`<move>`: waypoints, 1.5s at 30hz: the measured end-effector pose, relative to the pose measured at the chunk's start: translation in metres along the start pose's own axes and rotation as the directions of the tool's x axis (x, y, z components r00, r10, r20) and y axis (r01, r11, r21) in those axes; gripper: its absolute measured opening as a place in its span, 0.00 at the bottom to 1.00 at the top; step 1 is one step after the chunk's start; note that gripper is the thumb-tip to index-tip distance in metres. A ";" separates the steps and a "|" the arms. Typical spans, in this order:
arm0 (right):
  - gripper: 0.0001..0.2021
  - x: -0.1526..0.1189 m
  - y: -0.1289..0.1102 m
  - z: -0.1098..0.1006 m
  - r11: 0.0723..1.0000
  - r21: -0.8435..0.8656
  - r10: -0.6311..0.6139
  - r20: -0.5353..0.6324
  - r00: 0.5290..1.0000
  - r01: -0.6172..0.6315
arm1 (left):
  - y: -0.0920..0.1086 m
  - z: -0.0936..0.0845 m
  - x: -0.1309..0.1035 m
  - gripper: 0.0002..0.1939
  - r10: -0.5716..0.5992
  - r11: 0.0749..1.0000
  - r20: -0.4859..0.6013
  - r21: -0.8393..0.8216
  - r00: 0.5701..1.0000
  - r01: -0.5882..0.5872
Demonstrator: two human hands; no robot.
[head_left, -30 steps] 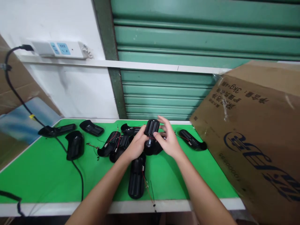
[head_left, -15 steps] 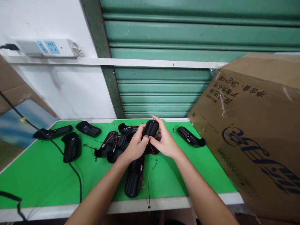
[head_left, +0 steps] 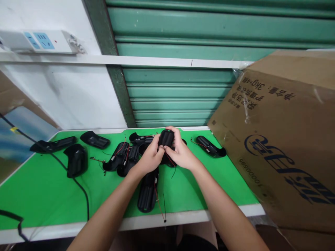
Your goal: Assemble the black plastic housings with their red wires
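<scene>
Left hand and right hand grasping a black casing, probably light, rigid, slick; best held by its sides, sparing the thin red wire, perhaps attached.

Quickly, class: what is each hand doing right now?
Left hand: closed on the black casing.
Right hand: closed on the same casing.

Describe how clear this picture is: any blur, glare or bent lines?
Head view: even, soft light; faint shadow on the green tabletop; small highlights on the black parts; shine on the box's tape; thin wires too soft to trace fully; shutter slats look tilted.
</scene>
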State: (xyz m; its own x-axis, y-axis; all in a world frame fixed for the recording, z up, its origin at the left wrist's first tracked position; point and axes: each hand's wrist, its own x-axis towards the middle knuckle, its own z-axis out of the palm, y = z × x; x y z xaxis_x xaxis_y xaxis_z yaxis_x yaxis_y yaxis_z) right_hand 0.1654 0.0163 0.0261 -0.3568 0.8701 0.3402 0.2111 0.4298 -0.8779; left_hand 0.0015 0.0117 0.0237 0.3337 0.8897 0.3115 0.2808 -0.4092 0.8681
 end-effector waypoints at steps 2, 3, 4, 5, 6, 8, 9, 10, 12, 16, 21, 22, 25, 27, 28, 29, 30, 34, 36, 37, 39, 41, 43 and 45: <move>0.32 0.001 0.001 0.002 1.000 -0.005 -0.003 -0.010 1.000 0.003 | -0.001 0.000 0.000 0.23 0.001 1.000 0.001 0.014 1.000 -0.001; 0.32 0.001 0.002 0.003 1.000 -0.003 -0.002 -0.015 1.000 0.002 | -0.001 0.000 0.000 0.24 0.002 1.000 0.001 0.019 1.000 -0.002; 0.32 0.001 0.002 0.004 1.000 0.006 0.003 -0.017 1.000 -0.002 | -0.002 0.000 0.000 0.24 0.004 1.000 0.002 0.025 1.000 -0.004; 0.32 0.002 0.003 0.005 1.000 0.020 0.008 -0.018 1.000 -0.008 | -0.003 0.000 0.000 0.25 0.007 1.000 0.003 0.030 1.000 -0.007; 0.32 0.002 0.004 0.005 0.999 0.039 0.014 -0.017 1.000 -0.013 | -0.003 0.000 0.000 0.26 0.012 0.999 0.008 0.033 1.000 -0.012; 0.31 0.003 0.006 0.006 0.997 0.076 0.021 -0.013 1.000 -0.020 | -0.003 -0.002 0.000 0.26 0.016 0.999 0.034 0.033 0.999 -0.017; 0.31 0.003 0.007 0.006 0.996 0.089 0.022 -0.012 1.000 -0.021 | -0.003 -0.002 -0.001 0.27 0.014 0.999 0.052 0.029 0.999 -0.016; 0.31 0.004 0.007 0.006 0.995 0.097 0.021 -0.012 1.000 -0.020 | -0.002 -0.004 -0.001 0.27 0.011 1.000 0.070 0.022 0.997 -0.012; 0.31 0.004 0.008 0.006 0.994 0.104 0.016 -0.019 1.000 -0.013 | 0.000 -0.006 -0.002 0.29 0.004 1.000 0.099 0.011 0.995 -0.005; 0.31 0.005 0.006 0.006 0.991 0.130 0.020 -0.030 0.999 -0.016 | 0.003 -0.008 -0.003 0.32 0.012 1.000 0.121 0.009 0.993 -0.013; 0.30 0.006 -0.001 0.006 0.986 0.167 0.033 -0.051 0.998 -0.024 | 0.004 -0.007 -0.002 0.26 -0.039 0.999 0.073 -0.025 0.997 0.041; 0.30 0.006 -0.003 0.006 0.983 0.183 0.034 -0.054 0.998 -0.023 | 0.004 -0.006 -0.002 0.25 -0.056 0.998 0.045 -0.034 0.997 0.057; 0.30 0.007 -0.009 0.001 0.970 0.240 0.040 -0.032 0.999 -0.031 | 0.003 -0.004 0.000 0.25 -0.093 0.994 -0.025 -0.064 0.995 0.091; 0.31 0.008 -0.011 -0.003 0.960 0.279 0.040 -0.004 0.999 -0.038 | 0.003 -0.003 0.001 0.27 -0.107 0.991 -0.031 -0.090 0.994 0.103; 0.31 0.008 -0.012 -0.004 0.955 0.295 0.038 0.007 0.999 -0.038 | 0.003 -0.003 0.001 0.28 -0.111 0.989 -0.029 -0.103 0.993 0.108; 0.32 0.008 -0.013 -0.005 0.951 0.308 0.036 0.013 0.999 -0.039 | 0.004 -0.003 0.001 0.29 -0.113 0.987 -0.027 -0.114 0.993 0.110; 0.32 0.008 -0.012 -0.006 0.948 0.316 0.036 0.017 0.999 -0.039 | 0.005 -0.004 0.002 0.30 -0.113 0.987 -0.027 -0.121 0.993 0.109; 0.34 0.008 -0.009 -0.005 0.951 0.305 0.046 0.000 0.999 -0.044 | 0.006 -0.005 0.004 0.29 -0.098 0.989 -0.044 -0.112 0.994 0.092; 0.35 0.009 -0.005 -0.006 0.946 0.320 0.055 -0.019 0.998 -0.046 | 0.006 -0.005 0.005 0.30 -0.084 0.989 -0.037 -0.125 0.996 0.078; 0.36 0.010 -0.002 -0.007 0.939 0.340 0.059 -0.027 0.998 -0.047 | 0.006 -0.005 0.005 0.32 -0.078 0.987 -0.028 -0.143 0.997 0.073; 0.36 0.012 0.003 -0.012 0.919 0.390 0.073 -0.030 0.997 -0.056 | 0.007 -0.005 0.005 0.36 -0.072 0.978 -0.009 -0.195 0.997 0.069; 0.35 0.015 0.007 -0.018 0.900 0.430 0.089 -0.022 0.996 -0.071 | 0.008 -0.004 0.005 0.40 -0.063 0.968 0.009 -0.242 0.998 0.063; 0.32 0.017 0.010 -0.023 0.889 0.452 0.099 -0.024 0.995 -0.078 | 0.009 -0.003 0.005 0.41 -0.053 0.962 0.021 -0.268 0.998 0.057; 0.30 0.017 0.009 -0.026 0.879 0.469 0.114 -0.033 0.993 -0.085 | 0.010 -0.002 0.006 0.41 -0.055 0.957 0.026 -0.282 0.998 0.060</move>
State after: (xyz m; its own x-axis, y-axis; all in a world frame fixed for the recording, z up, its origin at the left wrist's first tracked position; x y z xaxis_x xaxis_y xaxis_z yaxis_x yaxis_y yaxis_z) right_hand 0.1846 0.0410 0.0325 -0.3002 0.9209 0.2488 -0.2109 0.1903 -0.9588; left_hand 0.0046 0.0130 0.0347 0.3410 0.9054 0.2529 0.0349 -0.2810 0.9591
